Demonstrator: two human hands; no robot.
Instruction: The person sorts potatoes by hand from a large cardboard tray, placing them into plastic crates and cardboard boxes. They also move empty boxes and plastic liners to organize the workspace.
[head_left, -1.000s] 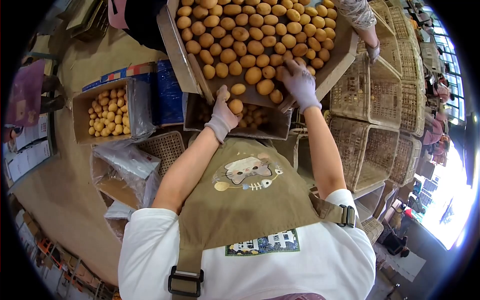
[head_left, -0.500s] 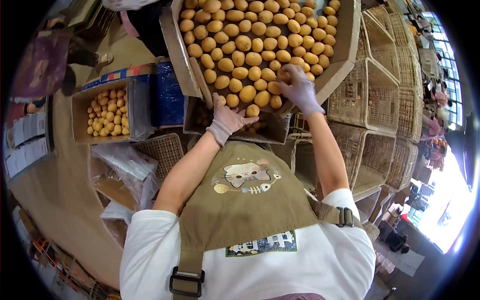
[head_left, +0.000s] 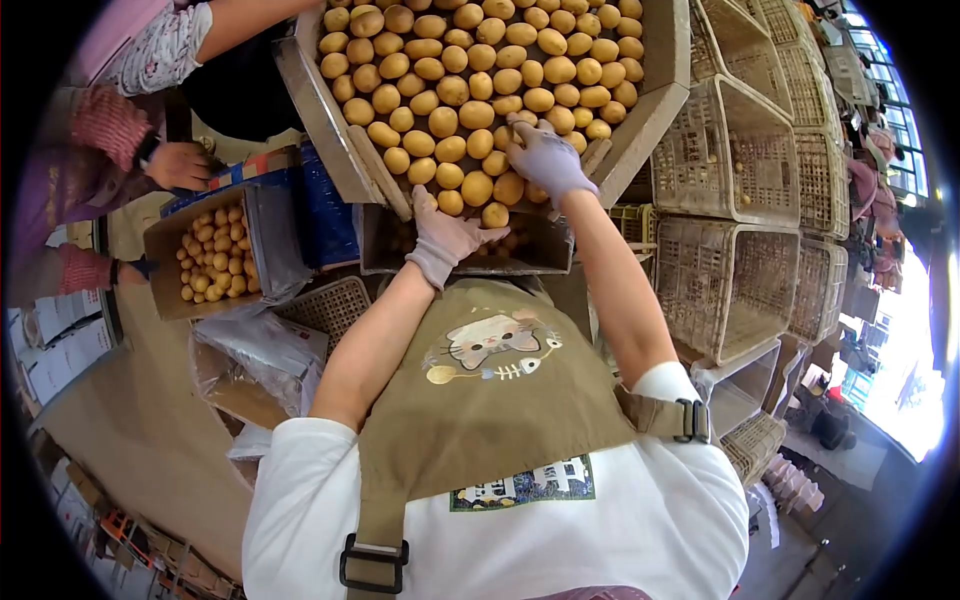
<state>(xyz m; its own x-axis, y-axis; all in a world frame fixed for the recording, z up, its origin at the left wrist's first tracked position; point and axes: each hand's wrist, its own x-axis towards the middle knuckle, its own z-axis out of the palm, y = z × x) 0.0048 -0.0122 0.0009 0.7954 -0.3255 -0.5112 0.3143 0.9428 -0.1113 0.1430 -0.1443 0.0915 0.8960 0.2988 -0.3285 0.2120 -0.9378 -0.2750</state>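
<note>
The left hand (head_left: 448, 235), in a thin pale glove, is at the near edge of a broad, grey-brown, board-sided tray (head_left: 655, 135). Its fingers point away from the body and its thumb stretches rightward, leaving a wide gap with nothing clearly gripped. The lowest piece, a round, yellow-brown item of produce (head_left: 495, 215), sits at that near edge, just beyond the thumb and to the right of the palm. It is close to round, so no long axis stands out; the left hand is the nearer of the two.

The right hand (head_left: 552, 168), gloved in pale lavender, reaches farther in, to the right of the tray's middle. Its fingertips are bent down among the other yellow-brown pieces (head_left: 448, 122); whether they hold one I cannot tell.

The pieces range from round to oval, smooth-looking and matt, some marked with darker patches. They lie mostly in a single layer toward the near edge. Just below that edge stands an open brown cardboard box (head_left: 558, 246), with more pieces dimly visible inside.
</note>
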